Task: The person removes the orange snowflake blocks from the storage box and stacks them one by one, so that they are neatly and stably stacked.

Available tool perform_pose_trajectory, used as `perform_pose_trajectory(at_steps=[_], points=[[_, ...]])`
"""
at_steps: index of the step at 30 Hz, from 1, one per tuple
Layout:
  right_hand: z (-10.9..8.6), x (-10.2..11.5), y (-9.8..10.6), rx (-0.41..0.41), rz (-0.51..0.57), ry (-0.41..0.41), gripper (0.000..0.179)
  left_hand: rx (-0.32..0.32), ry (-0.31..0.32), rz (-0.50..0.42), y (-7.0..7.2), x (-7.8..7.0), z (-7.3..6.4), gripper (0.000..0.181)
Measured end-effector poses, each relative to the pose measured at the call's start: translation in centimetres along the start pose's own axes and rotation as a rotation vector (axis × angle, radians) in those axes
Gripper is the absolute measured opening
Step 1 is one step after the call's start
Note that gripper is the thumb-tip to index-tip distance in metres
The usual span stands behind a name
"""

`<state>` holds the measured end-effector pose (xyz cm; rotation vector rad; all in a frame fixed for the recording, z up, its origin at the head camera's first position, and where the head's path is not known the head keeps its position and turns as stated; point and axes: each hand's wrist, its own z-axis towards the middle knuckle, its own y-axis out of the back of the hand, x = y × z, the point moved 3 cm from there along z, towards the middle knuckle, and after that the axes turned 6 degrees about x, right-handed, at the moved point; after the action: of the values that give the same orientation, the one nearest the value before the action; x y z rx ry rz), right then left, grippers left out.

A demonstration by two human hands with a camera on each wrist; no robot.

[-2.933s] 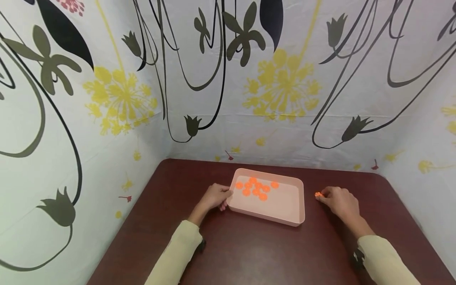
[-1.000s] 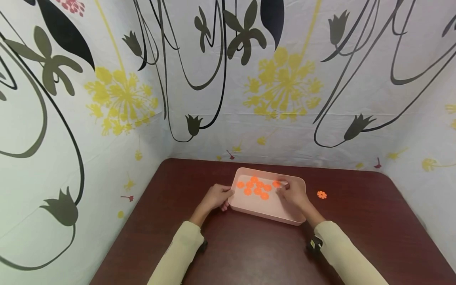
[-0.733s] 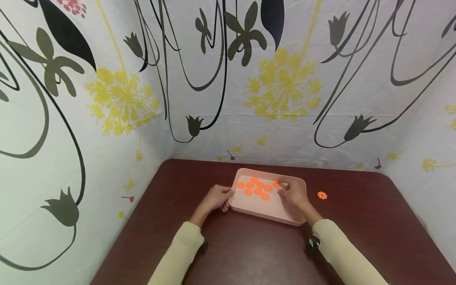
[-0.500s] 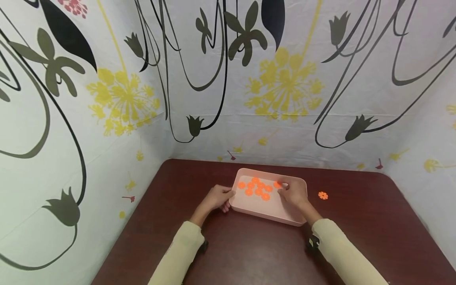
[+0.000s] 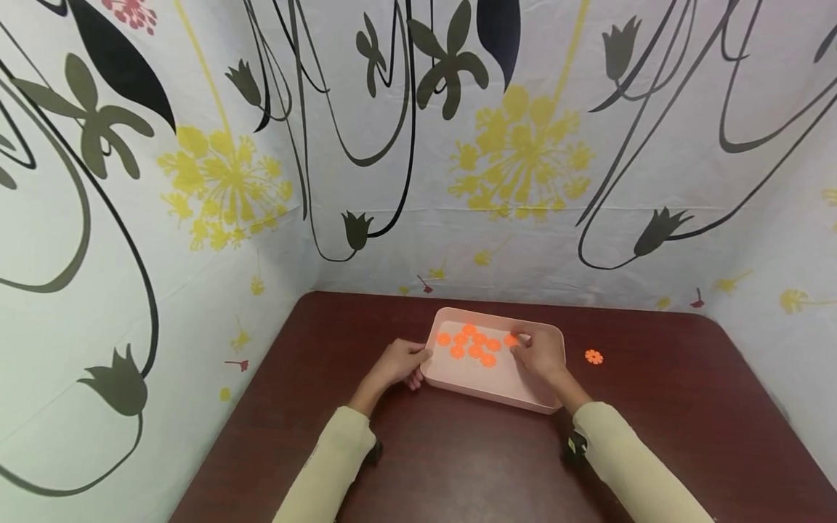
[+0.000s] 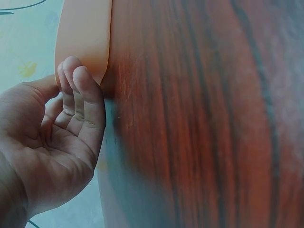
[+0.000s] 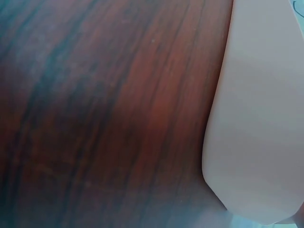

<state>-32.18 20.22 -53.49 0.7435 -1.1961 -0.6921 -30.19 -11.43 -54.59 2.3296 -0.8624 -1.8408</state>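
A shallow pink tray [image 5: 523,385] lies on the table with several small orange notched discs [image 5: 488,359] inside, mostly toward its left. My left hand [image 5: 397,362] grips the tray's left end; in the left wrist view, the left hand [image 6: 61,123] has its thumb and fingers around the tray's corner [image 6: 85,33]. My right hand [image 5: 541,354] reaches into the tray, finger and thumb pinching the rightmost disc [image 5: 511,340]. In the right wrist view the tray's outer wall [image 7: 256,114] fills the right side, and the fingers are hidden.
One orange notched disc [image 5: 593,357] lies on the dark brown wooden table [image 5: 471,465] right of the tray. A white cloth [image 5: 418,181] with a plant print hangs behind and at both sides of the table.
My right hand has let go of a disc on the table to the right and moved left into the tray, to another disc. My left hand keeps its grip.
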Motion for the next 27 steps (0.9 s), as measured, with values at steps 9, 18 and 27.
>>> perform_pose_trajectory(at_steps=[9,18,27], points=[[-0.4,-0.3,0.3,-0.038,0.002,-0.019,0.030,0.003,-0.015,0.002,-0.7,-0.4,0.2,0.035],[0.1,0.0,-0.6,-0.012,-0.001,-0.047,0.029,0.009,-0.030,0.014,-0.2,-0.1,-0.4,0.029],[0.1,0.4,-1.0,0.035,-0.040,-0.058,0.026,0.000,-0.019,0.004,-0.3,-0.1,-0.3,0.033]])
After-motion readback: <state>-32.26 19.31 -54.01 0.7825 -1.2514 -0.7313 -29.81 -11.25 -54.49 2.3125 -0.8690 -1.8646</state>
